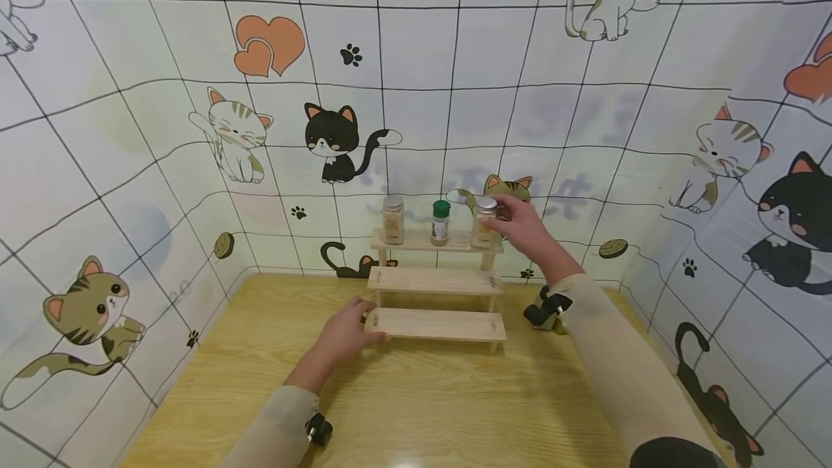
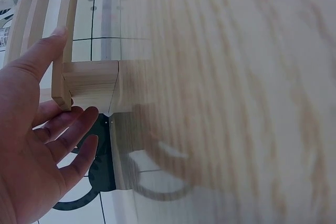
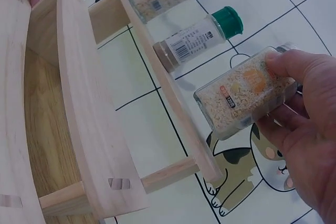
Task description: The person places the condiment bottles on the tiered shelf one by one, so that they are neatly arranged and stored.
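On the top step of the wooden rack, at its right end, your right hand has fingers and thumb curled round the silver-capped spice jar. The right wrist view shows that jar tilted, its base just off the narrow top shelf, or only at its edge. That shelf is thin, so if you loosen your hold before the base sits flat, the jar could tip off the far or near edge and drop toward the lower steps or the table. Just to its left stands the green-capped bottle, close enough that a sideways swing of your wrist might knock it; the other silver-capped jar at the left end is well apart. Your left hand lies spread, fingers relaxed, touching the left end of the bottom step. It only rests there, so a firm push up top could still slide or rock the light rack.
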A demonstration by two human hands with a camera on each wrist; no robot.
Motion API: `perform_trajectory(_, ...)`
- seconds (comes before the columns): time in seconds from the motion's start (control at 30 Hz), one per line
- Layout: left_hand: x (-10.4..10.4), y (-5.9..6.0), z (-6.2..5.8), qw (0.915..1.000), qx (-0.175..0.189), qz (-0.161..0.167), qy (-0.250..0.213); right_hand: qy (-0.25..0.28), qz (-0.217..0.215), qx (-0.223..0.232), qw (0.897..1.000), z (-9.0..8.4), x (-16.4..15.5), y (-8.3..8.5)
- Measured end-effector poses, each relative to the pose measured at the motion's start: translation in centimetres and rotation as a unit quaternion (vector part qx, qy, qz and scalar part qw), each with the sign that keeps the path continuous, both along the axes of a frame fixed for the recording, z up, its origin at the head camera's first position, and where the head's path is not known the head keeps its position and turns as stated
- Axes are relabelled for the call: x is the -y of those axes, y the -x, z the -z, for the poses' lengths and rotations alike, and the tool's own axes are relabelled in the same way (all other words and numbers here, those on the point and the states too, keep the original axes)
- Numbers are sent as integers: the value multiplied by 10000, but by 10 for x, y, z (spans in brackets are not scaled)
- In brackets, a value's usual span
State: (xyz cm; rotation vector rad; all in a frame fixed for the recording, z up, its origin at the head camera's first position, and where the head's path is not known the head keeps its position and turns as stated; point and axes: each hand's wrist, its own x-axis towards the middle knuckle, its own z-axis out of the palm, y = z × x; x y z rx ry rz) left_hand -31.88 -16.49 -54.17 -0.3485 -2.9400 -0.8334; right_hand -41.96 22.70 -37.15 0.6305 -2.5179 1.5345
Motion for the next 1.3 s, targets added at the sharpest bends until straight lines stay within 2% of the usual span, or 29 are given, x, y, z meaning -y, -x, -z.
perform_trajectory(0.27, 0, -1, 1, 10000, -33, -6, -31, 56, 5, 284, 9996, 7, 4, 14)
perform_trajectory(0.6, 2, 3, 8, 9999, -43, -103, 35, 284, -207, 265, 9990, 17, 4, 18)
perform_trajectory(0.8, 1, 1, 4, 9999, -28, 31, -136, 237, -230, 275, 9991, 15, 4, 17)
perform_trajectory(1.03, 1, 3, 2, 9999, 9, 3, -133, 222, -383, 347, 9984, 6, 5, 12)
perform_trajectory(1.17, 1, 3, 2, 9999, 0, 19, -142, 149, -255, 288, 9992, 2, 7, 2)
perform_trajectory(1.3, 1, 1, 2, 9999, 18, 23, -158, 100, 131, 220, 9996, 15, 0, 1)
